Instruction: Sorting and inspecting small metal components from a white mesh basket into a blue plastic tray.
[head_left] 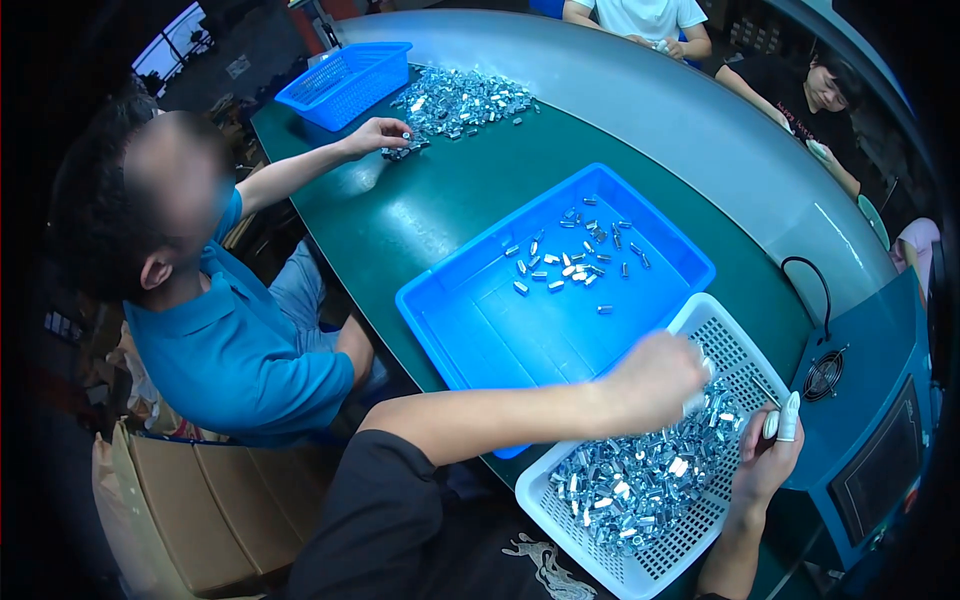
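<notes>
My left hand (655, 385), slightly blurred, is curled closed above the white perforated basket (540, 505). Its fingertips are mostly hidden, so whatever they hold cannot be made out. Small shiny metal cylinders (640, 485) are heaped in that basket. At the basket's right edge is my right hand (765, 455), with white covers on its thumb and a finger. A thin metal rod (765, 388) sticks out from between those fingers. Just beyond the basket lies a blue tray (480, 345), with several of the metal cylinders scattered toward its far side.
A co-worker in a blue shirt (235, 335) sits at left, one hand near a metal pile on the green table (370, 215). A blue basket (350, 85) and larger heap (465, 100) stand beyond. At right is a teal machine (860, 390); other people sit across a grey partition (700, 150).
</notes>
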